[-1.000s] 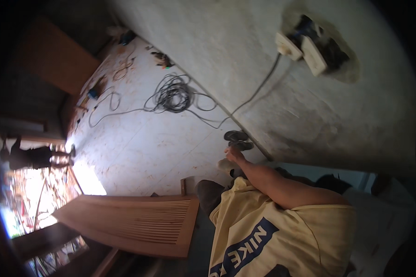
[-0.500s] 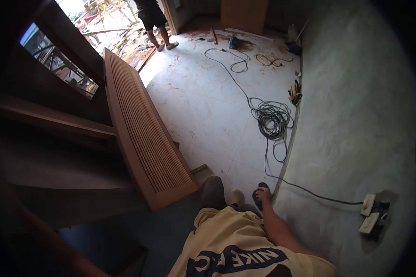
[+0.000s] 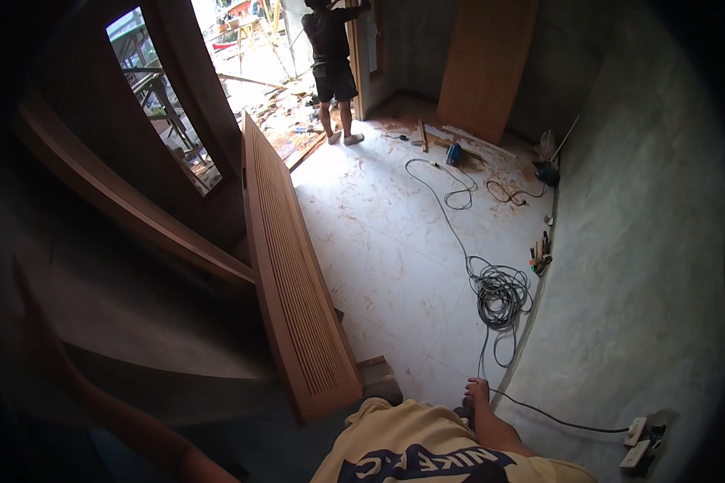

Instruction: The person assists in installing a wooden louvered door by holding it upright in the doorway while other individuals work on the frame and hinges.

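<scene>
My left hand (image 3: 43, 342) is raised at the far left beside a dark curved surface. It is dim there; a finger looks stretched out, and whether it touches the surface cannot be told. Low beside my body hangs my right hand (image 3: 477, 390), its fingers loosely bent and apart, with nothing seen in them. Just past it runs a black cable (image 3: 552, 414). Between my arms, a brown slatted wooden door panel (image 3: 302, 298) lies on its long edge, leaning, its near end close to my leg.
A coiled cable (image 3: 501, 298) lies on the pale dusty floor by the grey wall (image 3: 620, 241), near a plugged-in socket (image 3: 636, 431). Farther off are a blue power tool (image 3: 454, 153), an upright wooden panel (image 3: 487, 68) and another person (image 3: 334, 56) standing at the bright doorway.
The view has tilted up, so the room sits lower and further right, showing more of the other person. My left arm has risen further into view; my right hand stays low by my body.
</scene>
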A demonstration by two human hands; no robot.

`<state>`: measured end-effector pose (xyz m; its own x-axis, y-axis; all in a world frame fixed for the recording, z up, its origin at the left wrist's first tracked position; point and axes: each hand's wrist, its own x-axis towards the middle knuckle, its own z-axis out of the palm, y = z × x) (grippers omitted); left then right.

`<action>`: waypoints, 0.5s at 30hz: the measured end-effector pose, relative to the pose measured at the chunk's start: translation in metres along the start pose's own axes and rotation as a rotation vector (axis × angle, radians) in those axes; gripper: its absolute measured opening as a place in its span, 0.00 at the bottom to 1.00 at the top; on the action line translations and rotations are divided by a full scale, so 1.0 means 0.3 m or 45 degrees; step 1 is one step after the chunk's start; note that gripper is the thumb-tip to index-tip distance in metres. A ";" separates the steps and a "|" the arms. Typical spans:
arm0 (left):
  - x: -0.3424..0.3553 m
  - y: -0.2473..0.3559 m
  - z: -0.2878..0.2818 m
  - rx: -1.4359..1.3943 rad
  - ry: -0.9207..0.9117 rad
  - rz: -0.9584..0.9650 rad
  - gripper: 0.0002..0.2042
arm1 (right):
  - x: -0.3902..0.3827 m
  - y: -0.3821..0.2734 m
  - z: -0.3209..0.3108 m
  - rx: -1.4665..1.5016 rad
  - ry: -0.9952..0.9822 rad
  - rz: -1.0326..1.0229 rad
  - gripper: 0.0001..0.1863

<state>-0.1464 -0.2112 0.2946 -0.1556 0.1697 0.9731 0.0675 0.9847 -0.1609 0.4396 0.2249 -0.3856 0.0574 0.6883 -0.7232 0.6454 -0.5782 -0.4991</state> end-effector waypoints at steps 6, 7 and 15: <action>-0.076 0.214 -0.097 -0.261 0.322 0.199 0.14 | -0.066 -0.285 0.097 0.041 -0.183 -0.343 0.22; -0.086 0.218 -0.104 -0.244 0.354 0.252 0.15 | -0.076 -0.308 0.118 0.004 -0.196 -0.378 0.21; -0.132 0.255 -0.111 -0.159 0.273 0.310 0.13 | -0.137 -0.233 0.181 -0.208 -0.149 -0.314 0.20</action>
<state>-0.1023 -0.1438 0.2492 0.0899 0.3732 0.9234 0.1991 0.9017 -0.3839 0.3507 0.2131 -0.3469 -0.1981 0.7385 -0.6445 0.7434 -0.3154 -0.5899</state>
